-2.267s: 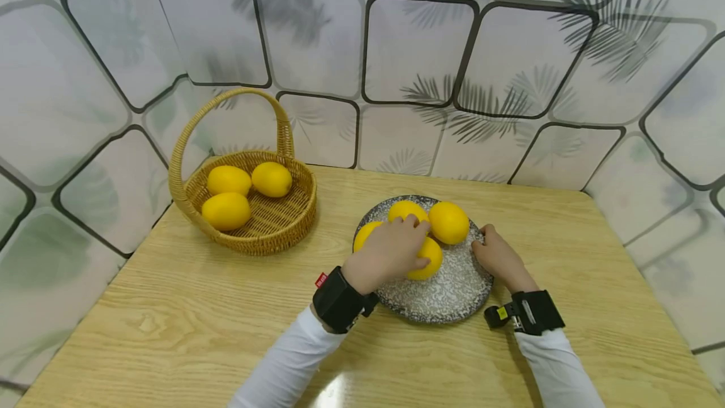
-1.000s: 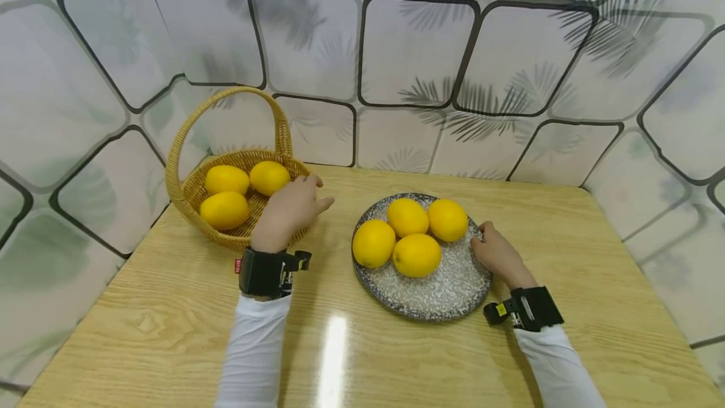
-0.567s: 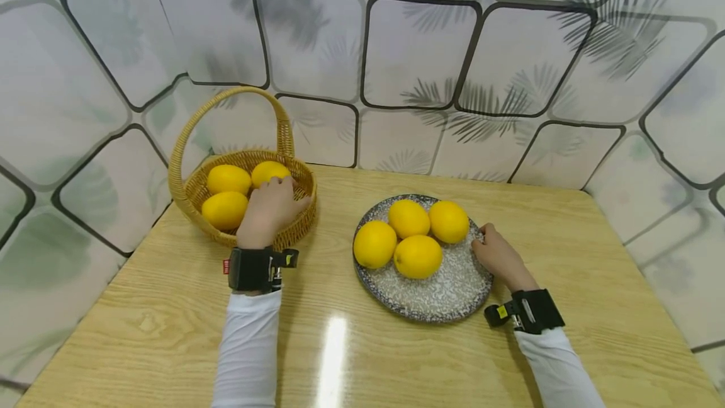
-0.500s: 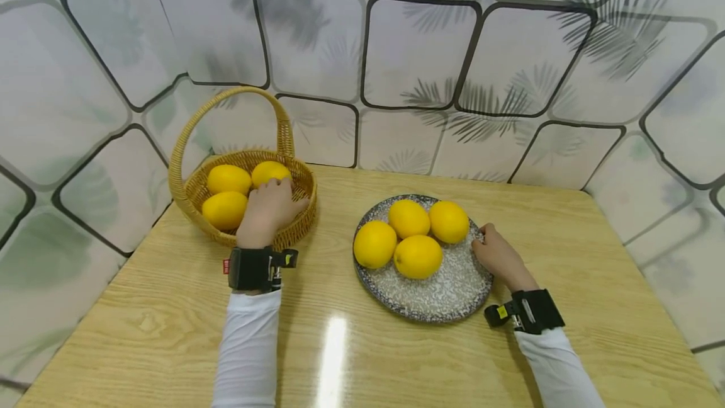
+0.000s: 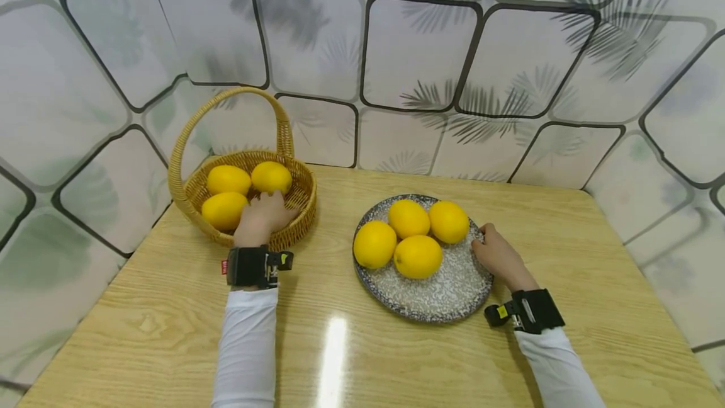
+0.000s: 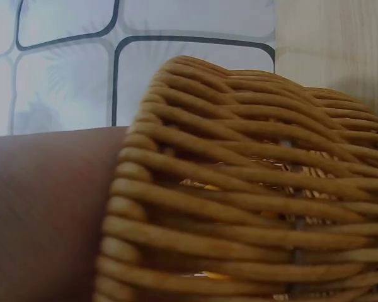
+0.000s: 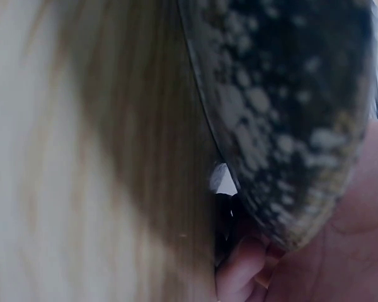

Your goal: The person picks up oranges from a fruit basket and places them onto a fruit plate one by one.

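Note:
In the head view, a woven basket with an arched handle stands at the back left. Three yellow lemons lie in it: one at the back left, one at the back right, one at the front. My left hand reaches over the near rim into the basket beside the front lemon, thumb spread to the right; its fingertips are partly hidden. My right hand pinches the right rim of a speckled grey plate. Several lemons rest on the plate's left and back.
The light wooden table carries basket and plate, with a gap between them. A patterned wall rises right behind. In the left wrist view, the basket's woven side fills most of the picture.
My left hand has left the lemons on the plate, crossed to the basket, reached in near the back right lemon, then drawn slightly towards me. The right hand has stayed on the plate.

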Action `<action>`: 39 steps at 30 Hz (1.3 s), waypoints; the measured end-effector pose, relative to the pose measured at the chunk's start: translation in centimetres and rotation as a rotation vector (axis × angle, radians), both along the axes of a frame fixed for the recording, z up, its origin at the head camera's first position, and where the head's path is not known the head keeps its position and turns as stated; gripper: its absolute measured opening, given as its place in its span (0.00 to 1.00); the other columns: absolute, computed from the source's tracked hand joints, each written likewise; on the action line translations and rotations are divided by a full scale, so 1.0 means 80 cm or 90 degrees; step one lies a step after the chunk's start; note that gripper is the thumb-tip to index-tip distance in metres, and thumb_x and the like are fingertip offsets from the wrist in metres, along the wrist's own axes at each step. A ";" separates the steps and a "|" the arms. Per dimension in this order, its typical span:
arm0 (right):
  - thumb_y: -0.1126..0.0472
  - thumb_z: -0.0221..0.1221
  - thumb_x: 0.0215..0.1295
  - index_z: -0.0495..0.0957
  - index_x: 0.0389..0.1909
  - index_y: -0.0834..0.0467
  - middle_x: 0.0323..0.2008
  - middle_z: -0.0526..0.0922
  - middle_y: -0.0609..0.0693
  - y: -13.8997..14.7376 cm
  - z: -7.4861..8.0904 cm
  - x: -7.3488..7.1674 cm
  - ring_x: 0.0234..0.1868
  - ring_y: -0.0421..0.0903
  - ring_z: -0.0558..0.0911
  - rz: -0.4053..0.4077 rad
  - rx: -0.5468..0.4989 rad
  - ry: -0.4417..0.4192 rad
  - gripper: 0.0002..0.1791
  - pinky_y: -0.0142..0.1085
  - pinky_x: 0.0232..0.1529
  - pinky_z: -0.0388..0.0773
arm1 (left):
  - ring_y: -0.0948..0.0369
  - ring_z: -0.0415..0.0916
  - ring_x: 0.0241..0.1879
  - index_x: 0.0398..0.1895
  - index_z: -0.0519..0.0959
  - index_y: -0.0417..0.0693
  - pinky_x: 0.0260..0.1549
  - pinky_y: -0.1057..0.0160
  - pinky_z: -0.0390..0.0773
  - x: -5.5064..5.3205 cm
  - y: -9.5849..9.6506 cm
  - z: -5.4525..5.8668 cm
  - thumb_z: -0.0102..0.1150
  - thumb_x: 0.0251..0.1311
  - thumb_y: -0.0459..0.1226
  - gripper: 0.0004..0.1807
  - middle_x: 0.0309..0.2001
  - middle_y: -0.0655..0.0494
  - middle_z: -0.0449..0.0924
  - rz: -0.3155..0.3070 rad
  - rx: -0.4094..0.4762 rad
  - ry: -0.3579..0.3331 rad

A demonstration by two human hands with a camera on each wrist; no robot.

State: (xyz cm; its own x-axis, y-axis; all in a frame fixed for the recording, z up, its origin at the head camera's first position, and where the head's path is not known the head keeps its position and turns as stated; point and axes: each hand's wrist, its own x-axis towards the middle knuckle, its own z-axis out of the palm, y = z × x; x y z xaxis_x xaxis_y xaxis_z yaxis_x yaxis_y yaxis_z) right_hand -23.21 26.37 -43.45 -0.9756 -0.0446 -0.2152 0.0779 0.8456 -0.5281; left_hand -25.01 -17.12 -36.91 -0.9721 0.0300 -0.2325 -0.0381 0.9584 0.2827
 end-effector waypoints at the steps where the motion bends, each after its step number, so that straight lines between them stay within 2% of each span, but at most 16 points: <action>1: 0.58 0.37 0.73 0.56 0.63 0.75 0.61 0.68 0.79 0.000 0.000 0.000 0.51 0.63 0.74 0.000 0.000 -0.001 0.27 0.55 0.47 0.75 | 0.28 0.57 0.64 0.70 0.58 0.26 0.64 0.30 0.62 -0.001 0.000 -0.001 0.43 0.70 0.49 0.37 0.67 0.21 0.59 -0.001 0.002 -0.008; 5: 0.58 0.37 0.73 0.56 0.64 0.75 0.62 0.67 0.79 -0.001 0.000 -0.001 0.54 0.64 0.74 -0.004 0.004 -0.003 0.27 0.57 0.49 0.75 | 0.30 0.56 0.66 0.72 0.54 0.27 0.65 0.32 0.62 -0.004 0.000 -0.005 0.41 0.72 0.48 0.37 0.69 0.22 0.57 -0.006 0.006 -0.035; 11: 0.58 0.37 0.73 0.56 0.63 0.75 0.61 0.68 0.79 0.000 -0.001 0.000 0.54 0.65 0.74 -0.004 0.007 -0.002 0.28 0.58 0.50 0.75 | 0.31 0.57 0.66 0.72 0.52 0.26 0.66 0.34 0.63 -0.002 -0.001 -0.003 0.40 0.72 0.48 0.37 0.70 0.22 0.56 -0.010 0.011 -0.052; 15: 0.58 0.37 0.73 0.57 0.63 0.76 0.61 0.68 0.79 0.000 -0.003 0.000 0.53 0.64 0.74 -0.003 0.008 0.005 0.27 0.58 0.49 0.75 | 0.30 0.59 0.64 0.69 0.59 0.27 0.63 0.32 0.65 -0.002 -0.001 -0.004 0.43 0.71 0.48 0.36 0.67 0.22 0.60 -0.005 0.011 -0.013; 20: 0.58 0.38 0.73 0.57 0.62 0.76 0.60 0.69 0.79 0.000 -0.004 0.000 0.52 0.63 0.74 -0.002 0.007 0.007 0.27 0.57 0.48 0.75 | 0.30 0.61 0.60 0.63 0.65 0.26 0.61 0.32 0.64 -0.003 -0.005 -0.007 0.47 0.69 0.48 0.34 0.62 0.21 0.65 0.019 -0.004 0.082; 23: 0.58 0.38 0.73 0.57 0.63 0.76 0.60 0.68 0.79 0.000 -0.004 0.000 0.52 0.64 0.74 -0.002 0.006 0.008 0.27 0.57 0.49 0.75 | 0.29 0.59 0.59 0.60 0.67 0.24 0.63 0.31 0.59 -0.002 -0.009 -0.005 0.48 0.68 0.48 0.33 0.60 0.20 0.66 0.062 -0.014 0.134; 25: 0.58 0.38 0.73 0.56 0.63 0.76 0.61 0.68 0.79 0.000 -0.004 0.000 0.52 0.64 0.74 -0.002 0.006 0.007 0.27 0.57 0.49 0.75 | 0.28 0.56 0.61 0.60 0.66 0.23 0.64 0.29 0.55 0.000 -0.012 -0.003 0.49 0.68 0.48 0.34 0.60 0.19 0.65 0.102 -0.014 0.149; 29: 0.58 0.37 0.73 0.56 0.63 0.75 0.60 0.68 0.79 0.000 -0.003 0.000 0.51 0.63 0.74 -0.002 0.007 0.006 0.27 0.56 0.47 0.75 | 0.25 0.47 0.66 0.65 0.61 0.22 0.64 0.25 0.49 0.003 -0.020 -0.001 0.48 0.68 0.49 0.37 0.65 0.17 0.58 0.187 -0.007 0.131; 32: 0.58 0.37 0.73 0.56 0.63 0.76 0.61 0.68 0.79 0.000 -0.004 0.000 0.51 0.63 0.74 -0.001 0.007 0.005 0.27 0.56 0.47 0.75 | 0.22 0.40 0.67 0.70 0.54 0.24 0.62 0.22 0.48 0.003 -0.025 -0.002 0.47 0.69 0.50 0.40 0.68 0.16 0.52 0.236 0.005 0.111; 35: 0.58 0.37 0.73 0.56 0.63 0.76 0.61 0.68 0.79 0.000 -0.003 0.000 0.52 0.64 0.74 0.000 0.007 0.005 0.28 0.57 0.48 0.75 | 0.20 0.37 0.66 0.72 0.49 0.25 0.62 0.21 0.49 0.002 -0.030 -0.004 0.46 0.69 0.49 0.43 0.69 0.15 0.47 0.268 0.015 0.098; 39: 0.58 0.37 0.73 0.56 0.64 0.76 0.62 0.67 0.80 0.000 -0.003 0.000 0.53 0.64 0.74 0.000 0.008 0.004 0.28 0.57 0.48 0.75 | 0.21 0.42 0.65 0.72 0.48 0.24 0.62 0.24 0.55 0.001 -0.035 -0.007 0.47 0.68 0.48 0.43 0.69 0.15 0.48 0.287 -0.007 0.097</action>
